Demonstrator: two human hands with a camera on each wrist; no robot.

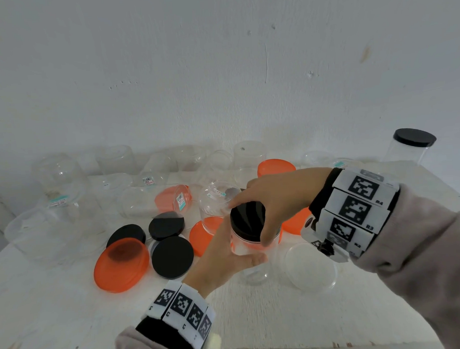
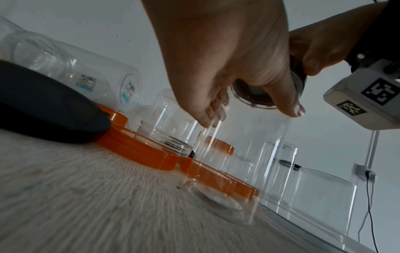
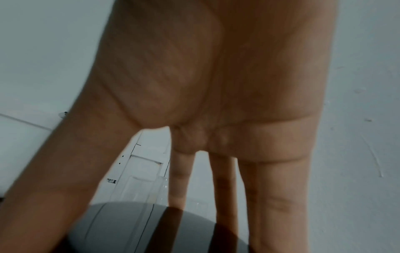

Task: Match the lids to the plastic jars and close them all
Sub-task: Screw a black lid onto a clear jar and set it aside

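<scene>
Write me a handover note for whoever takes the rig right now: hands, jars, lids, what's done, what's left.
Left hand: grips the clear jar at its side, standing on the table.
Right hand: fingers curled round the black lid on top of that jar; whether it is screwed tight cannot be told.
Done: one tall jar at far right already wears a black lid.
Left: three loose black lids, several orange lids and a clear lid lie on the table; many open jars stand or lie along the wall. Finish this lid, then match the rest.
</scene>
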